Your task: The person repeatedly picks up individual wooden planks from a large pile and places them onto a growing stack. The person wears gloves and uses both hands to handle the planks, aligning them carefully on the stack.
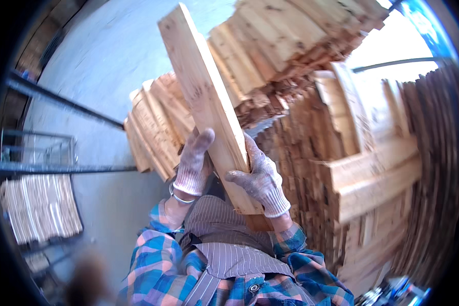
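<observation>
A long pale wooden board (201,94) slants up and away in front of my striped apron, its far end leaning to the left. My left hand (195,158), in a whitish knit work glove, grips the board's left edge with the thumb up along it. On the other side my right hand (260,176), gloved alike, wraps the near part with its thumb across the top face. Behind the right hand another piece of wood (258,223) shows below the board's near end; whether it is held too, I cannot tell.
Stacked boards (155,120) lie beyond my hands, and a larger pile (275,38) rises farther back. Tall wood stacks (375,178) stand close on my right. Dark metal bars (71,102) cross the left side. Another bundle of boards (43,206) sits at the far left on the grey floor (104,204).
</observation>
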A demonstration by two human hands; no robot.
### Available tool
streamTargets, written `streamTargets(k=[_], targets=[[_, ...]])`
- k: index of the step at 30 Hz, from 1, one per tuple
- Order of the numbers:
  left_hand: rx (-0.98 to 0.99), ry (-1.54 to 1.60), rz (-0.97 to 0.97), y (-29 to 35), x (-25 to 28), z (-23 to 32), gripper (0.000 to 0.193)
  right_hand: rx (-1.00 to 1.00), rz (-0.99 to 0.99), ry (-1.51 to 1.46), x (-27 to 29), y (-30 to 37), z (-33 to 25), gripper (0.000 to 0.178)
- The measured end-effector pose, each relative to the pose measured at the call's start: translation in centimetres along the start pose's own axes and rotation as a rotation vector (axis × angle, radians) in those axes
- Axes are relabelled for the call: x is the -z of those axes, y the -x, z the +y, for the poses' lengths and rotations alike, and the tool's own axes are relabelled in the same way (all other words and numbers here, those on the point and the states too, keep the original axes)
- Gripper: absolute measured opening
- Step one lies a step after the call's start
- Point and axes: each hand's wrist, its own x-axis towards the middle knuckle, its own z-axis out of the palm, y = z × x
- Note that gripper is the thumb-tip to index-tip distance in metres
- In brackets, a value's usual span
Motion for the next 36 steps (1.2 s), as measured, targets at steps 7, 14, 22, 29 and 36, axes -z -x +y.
streamTargets(k=[7, 14, 22, 29, 36], targets=[[-0.242, 0.031, -0.571, 10.0, -24.6, 2.4, 0.048, 0.364, 0.727, 0.372, 15.7, 16.8, -10.4, 0.095], [-0.065, 0.040, -1.150, 15.7, -36.7, -10.4, 0.046, 0.184, 0.977, 0.114, 26.6, 29.1, -5.7, 0.088], [-0.095, -0.534, -1.332, 23.5, -37.2, -18.5, 0.072, 0.383, 1.173, -0.276, 29.1, 36.6, -2.7, 0.067], [-0.725, -1.028, -1.586, 24.8, -35.1, -23.5, 0.074, 0.065, 1.403, -0.732, 26.3, 50.5, 2.9, 0.040], [-1.339, -1.634, -1.548, 22.9, -33.6, -28.9, 0.061, -0.812, 1.628, -0.281, 28.9, 62.2, 16.2, 0.046]])
